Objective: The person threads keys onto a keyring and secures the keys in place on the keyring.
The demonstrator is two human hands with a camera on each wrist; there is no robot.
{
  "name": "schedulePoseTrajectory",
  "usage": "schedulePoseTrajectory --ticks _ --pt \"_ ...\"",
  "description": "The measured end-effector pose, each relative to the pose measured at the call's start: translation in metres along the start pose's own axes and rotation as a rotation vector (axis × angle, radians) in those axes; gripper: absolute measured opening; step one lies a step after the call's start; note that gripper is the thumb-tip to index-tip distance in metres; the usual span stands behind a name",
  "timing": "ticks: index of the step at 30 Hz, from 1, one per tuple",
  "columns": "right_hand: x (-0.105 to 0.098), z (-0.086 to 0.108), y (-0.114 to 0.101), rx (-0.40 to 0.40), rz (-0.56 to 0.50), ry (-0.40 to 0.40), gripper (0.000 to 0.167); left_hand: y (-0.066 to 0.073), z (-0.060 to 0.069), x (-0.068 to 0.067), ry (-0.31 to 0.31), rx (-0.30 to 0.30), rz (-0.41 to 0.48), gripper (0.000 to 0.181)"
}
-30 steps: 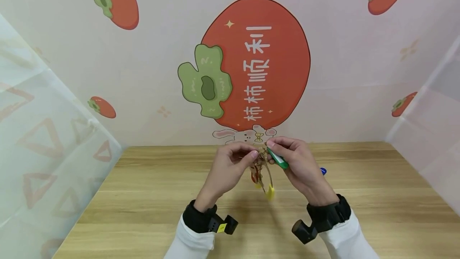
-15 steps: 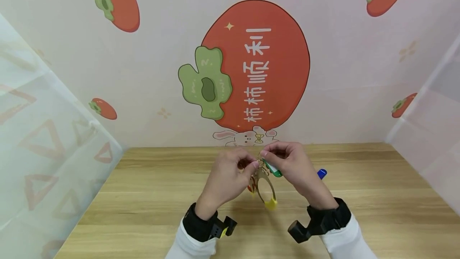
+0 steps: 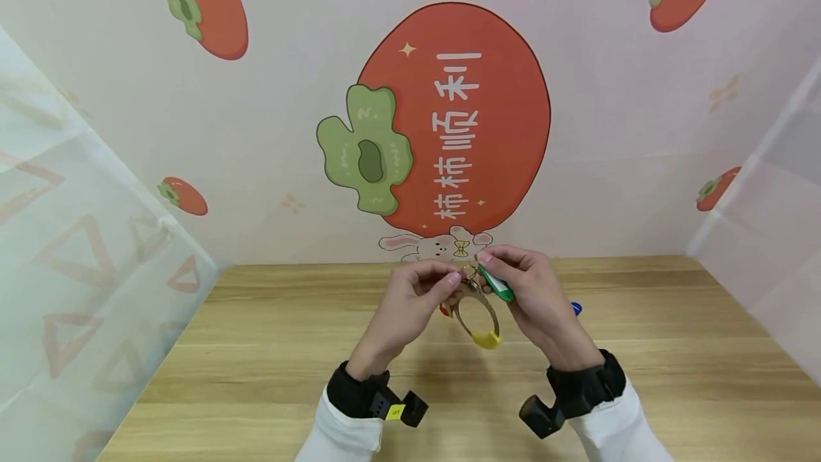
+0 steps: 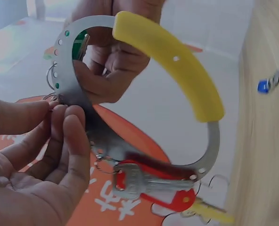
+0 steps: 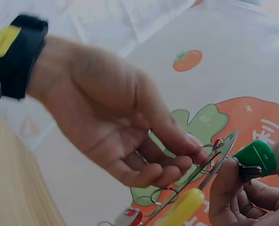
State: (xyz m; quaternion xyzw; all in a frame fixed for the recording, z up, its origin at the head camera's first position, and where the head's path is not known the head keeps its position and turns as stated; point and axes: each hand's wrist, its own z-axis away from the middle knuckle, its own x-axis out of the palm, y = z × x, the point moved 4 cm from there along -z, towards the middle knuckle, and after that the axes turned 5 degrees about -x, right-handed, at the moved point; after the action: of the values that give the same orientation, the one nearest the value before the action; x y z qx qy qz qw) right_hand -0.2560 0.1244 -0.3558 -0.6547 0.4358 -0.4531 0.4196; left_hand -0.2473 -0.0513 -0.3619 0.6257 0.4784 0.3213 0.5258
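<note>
Hoop of perforated metal (image 4: 104,123), with a yellow sleeve (image 4: 172,61) on its outer curve, shown held up over the bench (image 3: 256,376), between the two hands and toward the far side. We see the left hand (image 3: 413,301) grasping the hoop's holed edge between thumb and fingertips; whether it also nips one of the small rings is hard to tell. The right hand (image 3: 532,294) pinches a green tag (image 5: 255,157), which carries a key and stands just to the right of the rim. A red tag (image 4: 182,200) hangs from the hoop with keys (image 4: 153,184) lying against it.

We judge the step in hand to be fine fingertip work where the small rings meet the holes, with the green tag brought close to the edge. The next move, in our reading, calls for a firm left pinch, so that the hoop does not swing, and for a small, well-aimed turn of the right fingers. The thin rim and crowded rings could make a slip likely.

As to edges, we note that the bench's far side meets a printed sheet (image 3: 282,91) just beyond the hands, so reach in that direction is short. Bench surface stretches to the near side and to the left; on the right, a blue tag (image 3: 576,308) lies partly hidden behind the right hand.
</note>
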Motion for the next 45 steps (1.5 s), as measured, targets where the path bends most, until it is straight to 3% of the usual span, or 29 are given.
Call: schedulePoseTrajectory --ticks 2,5,11,14,18,21,26,32,38,41,45 --pt "0.0 0.0 0.0 0.017 -0.042 0.0 0.015 -0.001 0.0 0.0 -0.005 -0.011 0.038 0.019" --pt "0.001 0.0 0.001 0.025 -0.015 -0.009 0.015 0.001 0.001 0.0 0.013 0.005 0.016 0.016" --pt "0.001 0.002 -0.002 -0.009 0.206 -0.04 0.022 0.012 0.007 0.004 0.053 0.134 -0.216 0.009" --pt "0.002 0.003 -0.005 -0.029 0.279 -0.069 0.022 0.018 0.01 0.008 0.097 0.164 -0.333 0.008" --pt "0.002 0.004 -0.006 -0.053 0.349 -0.116 0.022 0.024 0.015 0.011 0.164 0.158 -0.452 0.01" --pt "0.0 0.004 -0.007 -0.053 0.358 -0.145 0.024 0.026 0.016 0.013 0.184 0.151 -0.491 0.011" --pt "-0.005 0.002 -0.005 -0.008 0.246 -0.189 0.023 0.025 0.016 0.013 0.184 0.131 -0.448 0.009" --pt "-0.005 0.002 -0.003 0.079 0.045 -0.269 0.012 0.021 0.013 0.007 0.15 0.096 -0.323 0.008" --pt "-0.002 0.002 -0.003 0.139 -0.136 -0.327 0.013 0.015 0.009 0.003 0.097 0.042 -0.185 0.015" --pt "-0.002 0.002 -0.002 0.162 -0.171 -0.356 0.013 0.014 0.008 0.002 0.075 0.019 -0.131 0.015" --pt "-0.002 0.002 -0.001 0.169 -0.133 -0.394 0.012 0.014 0.008 0.0 0.066 0.01 -0.129 0.013"
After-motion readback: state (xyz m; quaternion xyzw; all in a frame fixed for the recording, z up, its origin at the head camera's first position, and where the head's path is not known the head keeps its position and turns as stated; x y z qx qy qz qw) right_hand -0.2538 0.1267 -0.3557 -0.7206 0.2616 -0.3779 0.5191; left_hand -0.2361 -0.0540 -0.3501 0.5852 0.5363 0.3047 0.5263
